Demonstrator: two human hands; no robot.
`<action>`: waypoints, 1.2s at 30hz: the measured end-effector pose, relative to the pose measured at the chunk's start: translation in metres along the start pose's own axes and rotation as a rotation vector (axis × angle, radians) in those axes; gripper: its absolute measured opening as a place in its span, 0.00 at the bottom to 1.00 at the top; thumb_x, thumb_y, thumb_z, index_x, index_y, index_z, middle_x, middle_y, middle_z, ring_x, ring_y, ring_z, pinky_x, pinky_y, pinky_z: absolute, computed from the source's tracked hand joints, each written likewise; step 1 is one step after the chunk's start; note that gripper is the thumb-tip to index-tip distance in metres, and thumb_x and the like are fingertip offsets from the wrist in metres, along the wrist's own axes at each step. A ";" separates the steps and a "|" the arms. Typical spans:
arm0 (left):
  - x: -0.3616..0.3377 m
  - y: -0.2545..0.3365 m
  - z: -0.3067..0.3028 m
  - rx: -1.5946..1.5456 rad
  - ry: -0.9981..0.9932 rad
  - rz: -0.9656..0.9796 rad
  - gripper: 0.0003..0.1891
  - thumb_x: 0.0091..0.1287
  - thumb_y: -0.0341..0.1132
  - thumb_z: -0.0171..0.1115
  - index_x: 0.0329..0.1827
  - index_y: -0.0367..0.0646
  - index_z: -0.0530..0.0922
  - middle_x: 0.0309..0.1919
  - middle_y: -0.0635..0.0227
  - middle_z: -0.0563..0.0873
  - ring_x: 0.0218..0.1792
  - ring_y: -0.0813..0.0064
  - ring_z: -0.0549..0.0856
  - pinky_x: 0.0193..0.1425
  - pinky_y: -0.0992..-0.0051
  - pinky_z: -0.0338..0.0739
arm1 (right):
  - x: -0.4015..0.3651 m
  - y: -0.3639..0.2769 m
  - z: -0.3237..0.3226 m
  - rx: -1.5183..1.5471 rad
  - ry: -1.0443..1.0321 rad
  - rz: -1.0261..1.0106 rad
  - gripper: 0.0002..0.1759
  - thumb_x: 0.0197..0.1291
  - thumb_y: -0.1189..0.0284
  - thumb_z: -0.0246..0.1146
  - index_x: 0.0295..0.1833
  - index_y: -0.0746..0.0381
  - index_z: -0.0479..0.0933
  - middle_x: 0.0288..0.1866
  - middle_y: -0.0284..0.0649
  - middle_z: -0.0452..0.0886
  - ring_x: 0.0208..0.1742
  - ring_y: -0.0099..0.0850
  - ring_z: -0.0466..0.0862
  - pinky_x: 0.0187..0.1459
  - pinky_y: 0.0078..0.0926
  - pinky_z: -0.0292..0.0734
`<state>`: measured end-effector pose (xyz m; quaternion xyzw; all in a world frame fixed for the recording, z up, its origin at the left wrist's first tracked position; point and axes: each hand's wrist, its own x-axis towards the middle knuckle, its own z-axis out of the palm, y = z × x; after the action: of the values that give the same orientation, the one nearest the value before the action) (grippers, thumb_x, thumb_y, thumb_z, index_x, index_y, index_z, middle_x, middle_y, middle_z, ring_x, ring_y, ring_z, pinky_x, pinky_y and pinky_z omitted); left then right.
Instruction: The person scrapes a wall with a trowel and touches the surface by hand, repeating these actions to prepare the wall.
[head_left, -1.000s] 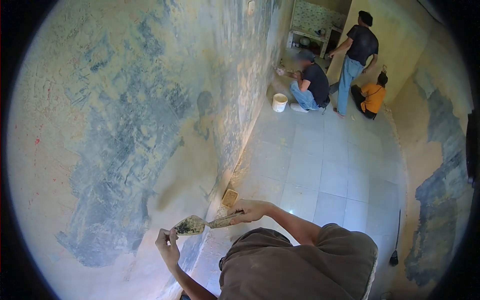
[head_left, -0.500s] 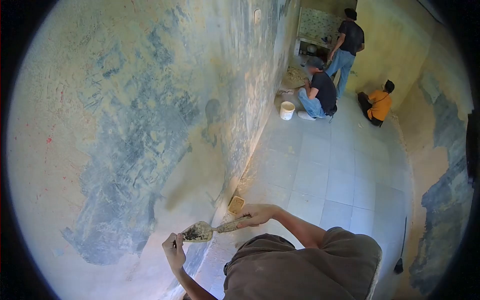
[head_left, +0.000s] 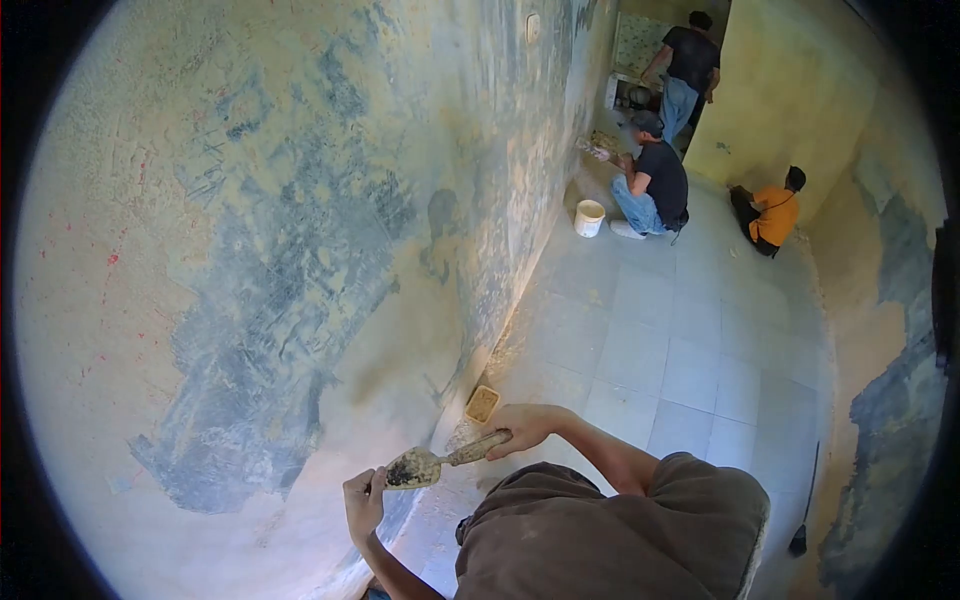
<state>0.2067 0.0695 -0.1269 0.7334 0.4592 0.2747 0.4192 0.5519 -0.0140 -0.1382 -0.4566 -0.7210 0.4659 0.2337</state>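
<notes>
A trowel (head_left: 414, 468) with a dirty, paste-spotted blade is held level in front of the wall. My right hand (head_left: 522, 430) is wrapped round its handle. At the tip of the blade, my left hand (head_left: 364, 500) has its fingers closed together round something dark that I cannot make out well. Just beyond my right hand, a small yellowish tub (head_left: 483, 404) with tan material inside stands on the floor by the foot of the wall.
A patchy blue and cream wall (head_left: 300, 250) fills the left side. Further off, one person (head_left: 660, 180) squats beside a white bucket (head_left: 589, 218), another (head_left: 690, 62) stands at a doorway, and a third (head_left: 775, 215) sits by the yellow wall. A long-handled brush (head_left: 798, 540) leans at right.
The view has shifted slightly. The standing person has turned towards the doorway, and the squatting person's hands have risen towards the wall. My hands keep their hold.
</notes>
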 end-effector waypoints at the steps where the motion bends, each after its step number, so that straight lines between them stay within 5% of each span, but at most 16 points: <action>1: 0.000 -0.011 0.000 0.013 -0.029 -0.034 0.26 0.77 0.40 0.60 0.20 0.33 0.68 0.16 0.71 0.59 0.23 0.83 0.59 0.24 0.70 0.54 | 0.001 0.002 0.003 -0.039 -0.001 0.019 0.23 0.63 0.53 0.69 0.42 0.65 0.82 0.28 0.47 0.81 0.30 0.41 0.80 0.34 0.39 0.73; 13: 0.005 -0.009 0.035 0.432 0.242 -0.088 0.25 0.71 0.47 0.65 0.20 0.36 0.79 0.15 0.50 0.75 0.16 0.55 0.72 0.26 0.58 0.65 | -0.008 -0.008 0.031 -0.393 0.182 0.241 0.28 0.61 0.42 0.65 0.42 0.59 0.82 0.31 0.49 0.85 0.37 0.51 0.85 0.40 0.49 0.77; 16: 0.009 -0.005 0.038 0.426 0.254 -0.081 0.26 0.70 0.46 0.66 0.19 0.33 0.75 0.12 0.55 0.69 0.16 0.67 0.65 0.25 0.61 0.62 | -0.012 -0.011 0.027 -0.390 0.200 0.250 0.28 0.61 0.41 0.65 0.43 0.57 0.83 0.31 0.49 0.85 0.37 0.51 0.86 0.40 0.49 0.78; 19: 0.010 -0.001 0.033 0.347 0.120 -0.107 0.25 0.65 0.47 0.71 0.19 0.36 0.76 0.13 0.53 0.74 0.16 0.53 0.72 0.26 0.57 0.67 | -0.016 -0.010 0.016 -0.398 0.213 0.226 0.27 0.60 0.41 0.65 0.44 0.55 0.84 0.31 0.47 0.85 0.36 0.50 0.86 0.40 0.49 0.78; 22: 0.007 0.003 0.034 0.382 0.025 -0.095 0.24 0.61 0.47 0.75 0.19 0.37 0.75 0.13 0.54 0.73 0.16 0.53 0.73 0.26 0.57 0.67 | -0.017 -0.002 0.014 -0.430 0.218 0.217 0.26 0.60 0.41 0.65 0.45 0.53 0.85 0.30 0.46 0.86 0.36 0.50 0.86 0.40 0.48 0.78; 31: 0.007 0.011 0.055 0.440 0.294 -0.068 0.24 0.59 0.48 0.77 0.20 0.39 0.75 0.13 0.56 0.74 0.17 0.53 0.73 0.26 0.58 0.67 | -0.010 0.002 0.019 -0.488 0.205 0.235 0.25 0.61 0.43 0.64 0.43 0.54 0.85 0.31 0.47 0.86 0.36 0.50 0.86 0.40 0.49 0.79; 36: 0.009 -0.006 0.051 0.438 0.196 -0.026 0.23 0.59 0.47 0.77 0.20 0.39 0.75 0.13 0.57 0.73 0.16 0.55 0.73 0.25 0.58 0.66 | -0.010 0.002 0.012 -0.532 0.202 0.200 0.25 0.61 0.44 0.64 0.43 0.55 0.84 0.31 0.47 0.85 0.36 0.50 0.86 0.40 0.50 0.79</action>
<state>0.2480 0.0602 -0.1578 0.7707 0.5558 0.2330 0.2070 0.5485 -0.0278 -0.1441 -0.6145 -0.7423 0.2335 0.1296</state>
